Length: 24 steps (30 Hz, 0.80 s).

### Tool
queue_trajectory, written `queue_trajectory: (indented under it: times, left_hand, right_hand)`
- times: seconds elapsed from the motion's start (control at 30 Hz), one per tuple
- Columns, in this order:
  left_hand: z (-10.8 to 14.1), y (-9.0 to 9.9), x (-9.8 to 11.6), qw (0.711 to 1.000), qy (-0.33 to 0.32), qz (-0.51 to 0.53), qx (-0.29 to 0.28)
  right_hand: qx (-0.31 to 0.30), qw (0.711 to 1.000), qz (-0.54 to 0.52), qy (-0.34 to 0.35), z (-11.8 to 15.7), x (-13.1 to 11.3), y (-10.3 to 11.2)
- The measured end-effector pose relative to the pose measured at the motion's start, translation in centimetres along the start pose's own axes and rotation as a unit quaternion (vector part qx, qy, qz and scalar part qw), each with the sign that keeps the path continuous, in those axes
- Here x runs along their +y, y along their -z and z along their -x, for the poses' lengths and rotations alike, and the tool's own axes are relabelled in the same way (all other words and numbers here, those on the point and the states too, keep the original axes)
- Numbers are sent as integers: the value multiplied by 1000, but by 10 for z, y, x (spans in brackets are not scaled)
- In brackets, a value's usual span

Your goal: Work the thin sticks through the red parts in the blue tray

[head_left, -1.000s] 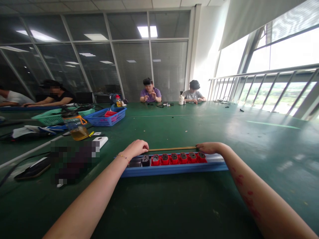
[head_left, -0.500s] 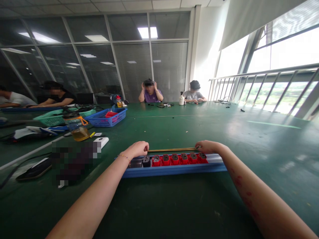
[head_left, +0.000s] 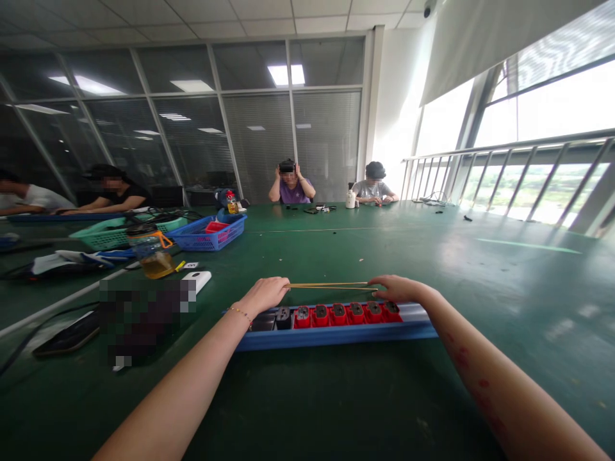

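Observation:
A thin yellowish rubber band is stretched between my two hands, just beyond the far edge of a long blue tray. My left hand pinches its left end, fingers pressed together. At the other end, my right hand holds the band on its thumb and finger, which are spread so the two strands fan apart. Inside the tray stands a row of several red blocks with dark tops. A black block is at the left of that row.
On the left of the green table are a phone, a bottle, a blue basket and a green basket. Two people sit across the table; others work at far left. A railing runs along the right.
My right thumb and finger have spread, and the band's strands, close together before, now fan apart toward that side. The view has tipped slightly upward.

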<state>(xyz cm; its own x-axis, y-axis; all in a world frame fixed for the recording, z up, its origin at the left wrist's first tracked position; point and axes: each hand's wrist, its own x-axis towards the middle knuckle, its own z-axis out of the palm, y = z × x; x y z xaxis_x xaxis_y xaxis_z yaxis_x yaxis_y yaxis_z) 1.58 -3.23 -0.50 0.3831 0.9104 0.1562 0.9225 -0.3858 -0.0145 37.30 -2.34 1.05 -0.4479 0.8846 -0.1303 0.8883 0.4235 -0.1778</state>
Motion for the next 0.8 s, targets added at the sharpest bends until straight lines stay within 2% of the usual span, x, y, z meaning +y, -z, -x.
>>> queue_trajectory:
  times: [0.2,0.4,0.47,0.57,0.7,0.8]
  left_hand:
    - [5,14,5,999,-26,26,27]
    - [12,47,17,998,-31,58,17]
    - [17,59,22,997,-41,63,4]
    - [26,77,30,995,-45,86,-30]
    - [38,95,35,985,-58,135,-92]
    - [43,104,33,976,-63,163,-131]
  right_hand:
    - [97,994,43,31,6,-17,6]
    - [150,986,71,16,12,-30,21]
    - [132,989,70,18,17,-31,29]
    - [78,995,34,60,30,-33,43]
    - [-42,990,-85,107,49,-34,56]
    - [-85,976,-170,109,57,-32,60]
